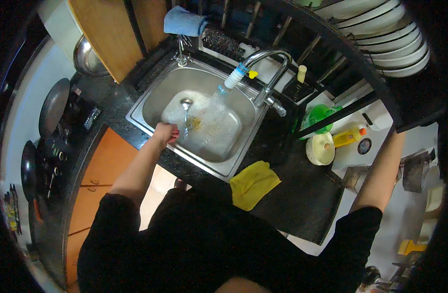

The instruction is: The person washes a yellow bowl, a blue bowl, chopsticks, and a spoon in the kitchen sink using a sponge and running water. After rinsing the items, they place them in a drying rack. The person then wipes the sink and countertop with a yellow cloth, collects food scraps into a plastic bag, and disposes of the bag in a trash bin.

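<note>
Over the near left rim of the steel sink (pixel 242 154) is my left hand (pixel 167 132), its fingers curled; whether it holds anything cannot be told. Close by, a metal spoon or ladle (pixel 186 110) lies in the basin beside some yellowish scraps (pixel 195 123). Water runs from the white flexible nozzle (pixel 233 78) of the curved chrome tap (pixel 269 53) into shallow, foamy water. My right forearm reaches up at the far right, but that hand is hidden behind the dark rack. A yellow cloth (pixel 255 185) lies on the black counter at the sink's near right corner.
Plates (pixel 399 51) stand in the rack (pixel 366 69) at upper right. Below it are a green container (pixel 319 117), a round cream container (pixel 320 149) and a yellow bottle (pixel 346 137). Pans (pixel 54 108) stand at left. A blue towel (pixel 183 22) hangs behind the sink.
</note>
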Demonstrator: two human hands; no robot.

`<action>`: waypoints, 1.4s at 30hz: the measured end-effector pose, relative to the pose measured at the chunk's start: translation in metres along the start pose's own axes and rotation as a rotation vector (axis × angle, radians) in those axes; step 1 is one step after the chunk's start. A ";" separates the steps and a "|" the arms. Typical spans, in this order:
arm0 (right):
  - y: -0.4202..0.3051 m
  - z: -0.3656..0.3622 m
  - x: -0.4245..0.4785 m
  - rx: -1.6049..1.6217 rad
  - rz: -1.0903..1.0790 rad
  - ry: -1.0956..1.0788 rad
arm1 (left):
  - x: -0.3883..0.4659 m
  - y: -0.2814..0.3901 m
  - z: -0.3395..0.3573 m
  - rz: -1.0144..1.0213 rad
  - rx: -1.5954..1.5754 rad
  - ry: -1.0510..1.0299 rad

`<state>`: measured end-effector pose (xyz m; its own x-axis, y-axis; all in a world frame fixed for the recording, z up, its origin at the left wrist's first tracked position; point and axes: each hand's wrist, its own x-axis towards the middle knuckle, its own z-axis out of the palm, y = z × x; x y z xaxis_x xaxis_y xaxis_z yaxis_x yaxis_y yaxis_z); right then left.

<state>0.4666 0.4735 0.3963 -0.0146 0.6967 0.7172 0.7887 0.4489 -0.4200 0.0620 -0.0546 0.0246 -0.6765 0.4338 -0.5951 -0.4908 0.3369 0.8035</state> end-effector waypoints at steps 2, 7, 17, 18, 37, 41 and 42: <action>-0.009 -0.009 -0.037 0.155 -0.009 0.050 | 0.024 0.000 -0.010 -0.011 0.076 0.001; -0.050 -0.033 -0.218 0.550 0.008 -0.049 | 0.128 -0.023 -0.037 0.146 0.980 -0.131; -0.142 -0.043 -0.507 0.650 0.792 -0.427 | 0.268 -0.044 0.002 0.480 2.042 -0.413; -0.140 -0.043 -0.526 0.657 0.817 -0.450 | 0.278 -0.049 0.008 0.501 2.116 -0.429; -0.270 0.222 -0.543 1.280 1.142 -0.561 | 0.043 0.063 0.061 1.150 1.469 -0.358; -0.265 0.239 -0.543 0.904 1.017 -0.697 | 0.033 0.076 0.052 1.103 1.511 -0.301; -0.271 0.224 -0.530 0.651 0.842 -0.751 | 0.035 0.076 0.049 1.058 1.542 -0.302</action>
<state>0.1229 0.1083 0.0054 -0.1694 0.9413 -0.2919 0.2861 -0.2365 -0.9286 0.0281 0.0276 0.0641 -0.1396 0.9888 -0.0536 0.9729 0.1470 0.1782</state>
